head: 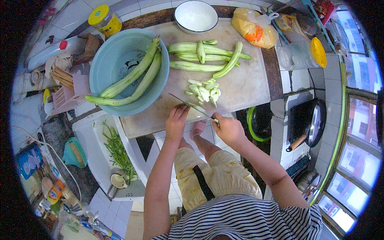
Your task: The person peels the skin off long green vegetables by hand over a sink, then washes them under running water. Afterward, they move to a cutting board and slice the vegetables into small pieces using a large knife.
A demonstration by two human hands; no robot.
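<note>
My right hand (226, 127) grips the handle of a kitchen knife (192, 105), whose blade slants up and left over the cutting board (246, 87). Beneath the blade, my left hand (178, 120) holds a piece of peeled green vegetable (193, 107), partly hidden by the fingers and knife. Pale cut pieces (204, 91) lie in a loose heap just beyond the blade. Farther back on the board are several long peeled vegetables (198, 65), like loofah or eggplant; I cannot tell which. Two more long ones (133, 76) rest in a blue plastic basin (102, 60), their ends reaching over its rim.
A white bowl (196, 15) and a tied plastic bag (255, 28) stand at the back. Green peelings and a small pot (118, 180) lie in the sink (90, 129) at left. At right are a lidded pan (316, 123) and a clear jar (300, 55).
</note>
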